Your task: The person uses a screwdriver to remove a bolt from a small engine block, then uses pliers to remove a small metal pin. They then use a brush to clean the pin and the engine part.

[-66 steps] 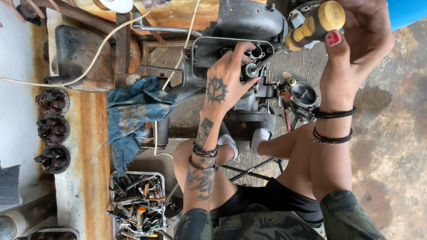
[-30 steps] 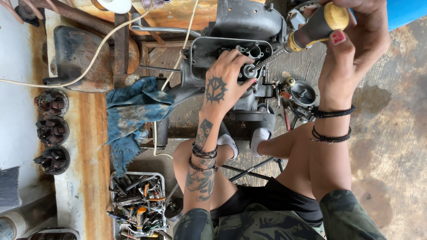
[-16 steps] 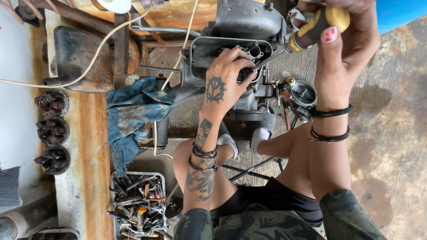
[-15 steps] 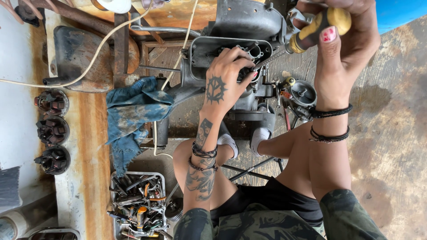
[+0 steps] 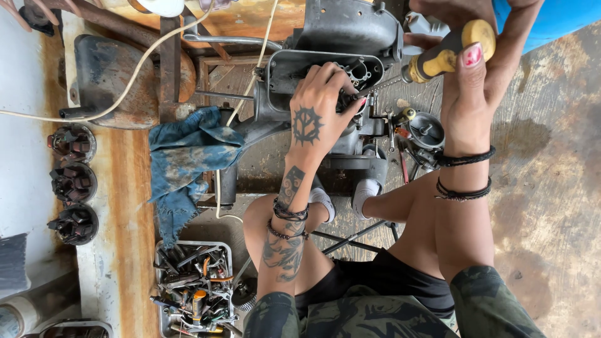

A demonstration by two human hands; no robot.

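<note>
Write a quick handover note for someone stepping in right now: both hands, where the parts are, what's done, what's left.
Left hand: fingers steadying the screwdriver tip inside the engine housing.
Right hand: gripping the yellow-handled screwdriver, angled down into the engine.
Nearby: carburettor beside the engine, blue rag to the left, tool tray by the knee.
Done: housing open.
Left: the fastener; whether it is loosening or tightening cannot be told.

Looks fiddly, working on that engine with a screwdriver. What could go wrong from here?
The screwdriver in the right hand points at the spot where the left hand fingers sit on the engine; a slip could jab them. The cream cord runs close past the work and might snag. Small carburetor parts lie loose by the knee and could get knocked away.
</note>
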